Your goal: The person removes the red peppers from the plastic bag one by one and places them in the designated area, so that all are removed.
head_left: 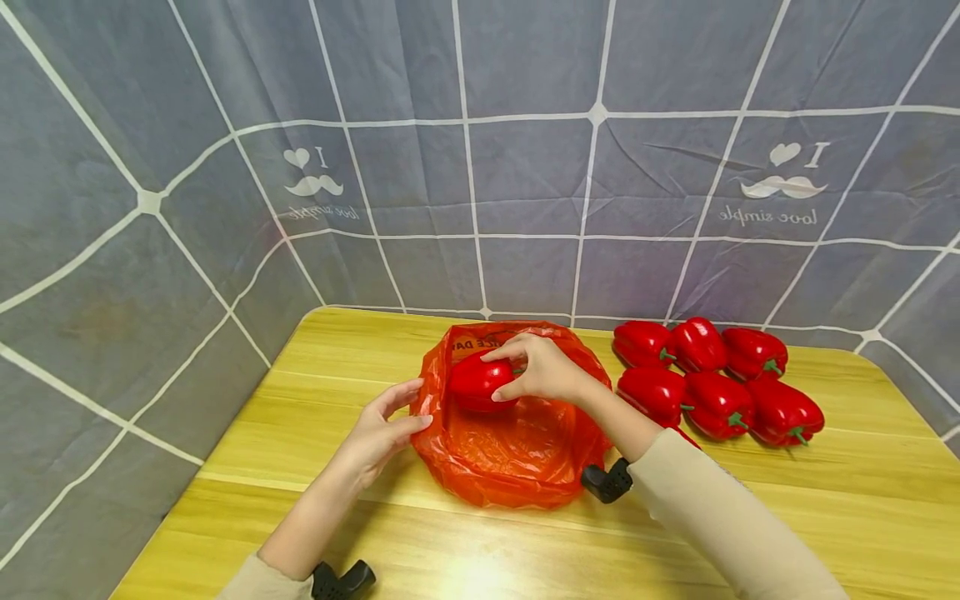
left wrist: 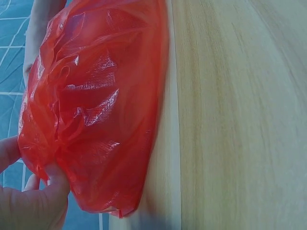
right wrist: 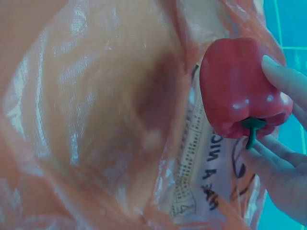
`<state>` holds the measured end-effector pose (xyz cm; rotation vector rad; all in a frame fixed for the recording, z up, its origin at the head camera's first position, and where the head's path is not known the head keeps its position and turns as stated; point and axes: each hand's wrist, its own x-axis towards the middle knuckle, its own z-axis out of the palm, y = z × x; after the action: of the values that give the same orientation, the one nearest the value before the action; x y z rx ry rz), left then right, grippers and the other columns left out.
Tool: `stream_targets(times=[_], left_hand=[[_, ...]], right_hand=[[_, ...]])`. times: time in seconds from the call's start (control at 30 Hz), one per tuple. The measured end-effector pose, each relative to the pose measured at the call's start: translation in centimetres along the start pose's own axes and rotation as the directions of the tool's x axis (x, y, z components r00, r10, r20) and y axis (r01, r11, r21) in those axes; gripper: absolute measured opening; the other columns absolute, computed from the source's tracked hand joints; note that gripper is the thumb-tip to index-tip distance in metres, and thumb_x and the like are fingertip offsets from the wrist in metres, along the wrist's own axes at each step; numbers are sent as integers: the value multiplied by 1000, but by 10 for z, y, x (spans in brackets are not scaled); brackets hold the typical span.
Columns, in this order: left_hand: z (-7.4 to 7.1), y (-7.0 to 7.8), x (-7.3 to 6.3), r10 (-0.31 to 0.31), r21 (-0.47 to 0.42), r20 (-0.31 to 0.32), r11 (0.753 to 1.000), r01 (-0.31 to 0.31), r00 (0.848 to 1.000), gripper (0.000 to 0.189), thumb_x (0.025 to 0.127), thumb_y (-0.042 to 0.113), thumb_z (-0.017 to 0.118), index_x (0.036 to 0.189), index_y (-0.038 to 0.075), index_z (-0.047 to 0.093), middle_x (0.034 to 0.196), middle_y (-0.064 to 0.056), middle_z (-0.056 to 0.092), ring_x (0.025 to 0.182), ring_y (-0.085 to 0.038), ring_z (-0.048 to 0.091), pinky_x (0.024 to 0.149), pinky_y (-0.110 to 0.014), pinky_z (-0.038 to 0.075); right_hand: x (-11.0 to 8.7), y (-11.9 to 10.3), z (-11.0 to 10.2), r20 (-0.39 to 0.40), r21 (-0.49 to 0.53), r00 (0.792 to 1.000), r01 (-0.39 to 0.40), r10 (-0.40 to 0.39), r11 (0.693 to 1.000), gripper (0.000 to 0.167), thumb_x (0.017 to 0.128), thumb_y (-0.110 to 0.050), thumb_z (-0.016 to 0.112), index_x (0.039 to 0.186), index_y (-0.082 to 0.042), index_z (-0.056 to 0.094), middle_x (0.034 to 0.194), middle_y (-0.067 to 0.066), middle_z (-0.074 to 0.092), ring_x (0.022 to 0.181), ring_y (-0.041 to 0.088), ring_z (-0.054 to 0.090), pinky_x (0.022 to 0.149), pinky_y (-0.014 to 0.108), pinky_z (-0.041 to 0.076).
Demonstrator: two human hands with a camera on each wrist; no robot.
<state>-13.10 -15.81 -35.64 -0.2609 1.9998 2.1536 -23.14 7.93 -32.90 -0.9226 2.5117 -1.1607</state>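
A red plastic bag (head_left: pixel 517 467) stands with its mouth spread wide on the wooden table. My left hand (head_left: pixel 378 433) pinches the bag's left rim between thumb and fingers; the left wrist view shows the thumb pressed on the crinkled plastic (left wrist: pixel 100 100). Inside the mouth, toward the left, my right hand (head_left: pixel 543 371) grips a red bell pepper (head_left: pixel 476 383) with a green stem. In the right wrist view the thumb lies on one side of the pepper (right wrist: pixel 240 86) and the fingers on the other, by the stem. Dark printing shows on the bag's inner wall.
Several more red bell peppers (head_left: pixel 720 404) lie in two rows on the table's right side, close to the bag. Behind the wooden table (head_left: pixel 352 358) hangs a grey cloth (head_left: pixel 525 183) with white grid lines, folding round both sides.
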Motion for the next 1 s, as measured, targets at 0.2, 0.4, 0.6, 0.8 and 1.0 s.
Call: stream_targets(times=[0.2,0.4,0.6,0.8,1.0], left_hand=[[0,0,0,-10,18,-2,1000,10,1000,56,84,-4,60,136,1,41,135,-17,37,94,-14,56,76,-22,51],[-1,0,1,-2,19,8,1000,1,1000,56,84,-3,60,136,-1,40,135,-18,36,92,-13,56,75,-20,51],[0,2,2,7,26,17,1000,-8,1000,55,85,-3,60,136,-1,40,136,-19,35,94,-13,56,76,-21,51],[-1,2,0,15,36,32,999,-16,999,55,85,-2,60,136,-2,40,136,-20,35,97,-14,55,77,-21,51],[-1,2,-1,10,33,35,999,-11,999,55,85,-2,60,136,-1,39,137,-19,35,97,-14,56,78,-22,51]], right_hand=[[-10,-3,-10,1,53,1000,-23,23,998,50,70,-18,82,116,-12,67,117,12,53,100,26,56,82,34,52],[-20,-6,-23,-10,110,999,-32,34,993,50,69,-17,82,116,-10,67,119,11,54,99,27,57,84,38,51],[-31,-10,-42,-5,167,999,-31,32,985,51,69,-15,82,117,-9,66,121,11,52,106,27,52,88,40,49],[-50,-14,-64,-34,151,998,-40,45,988,53,69,-18,83,119,-10,65,122,10,52,105,28,55,85,39,51],[-78,-14,-88,-92,107,992,-70,80,992,53,71,-21,82,119,-10,64,121,10,53,106,28,57,86,42,50]])
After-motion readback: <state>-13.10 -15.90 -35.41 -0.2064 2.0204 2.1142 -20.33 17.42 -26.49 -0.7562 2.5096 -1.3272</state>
